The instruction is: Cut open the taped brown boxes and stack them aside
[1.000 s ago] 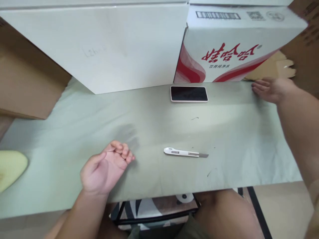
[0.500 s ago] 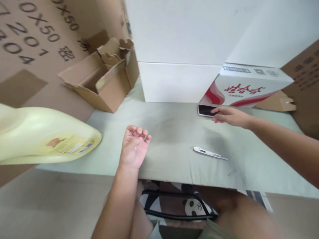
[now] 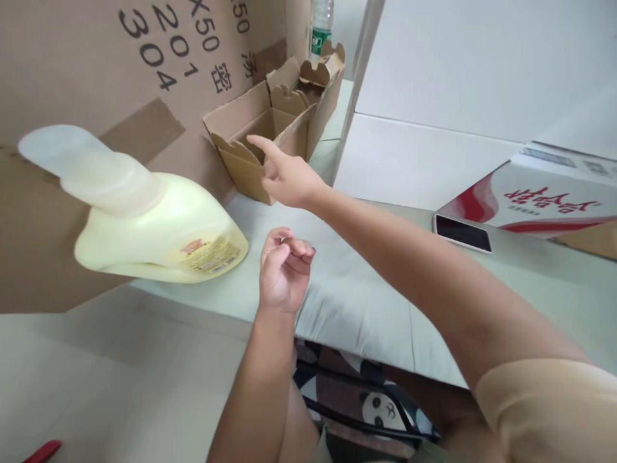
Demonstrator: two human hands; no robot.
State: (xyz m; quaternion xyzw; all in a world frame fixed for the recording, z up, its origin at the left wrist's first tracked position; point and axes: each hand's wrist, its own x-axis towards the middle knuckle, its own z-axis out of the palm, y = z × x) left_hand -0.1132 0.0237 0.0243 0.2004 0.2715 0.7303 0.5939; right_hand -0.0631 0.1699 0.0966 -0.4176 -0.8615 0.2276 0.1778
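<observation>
Head view: right hand [image 3: 292,179], index finger extended, others curled and empty, is at the open cardboard box [image 3: 240,172] by the worktop's [image 3: 347,296] left edge, contact unclear; the box looks light, bendable, best gripped by its walls; left hand [image 3: 285,275] empty, loosely curled.

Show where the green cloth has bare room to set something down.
Bare cloth shows between the left hand and right forearm, and in front of the phone, right of that forearm. The left end is crowded by the yellow bottle and open carton. The forearm hides some.
</observation>
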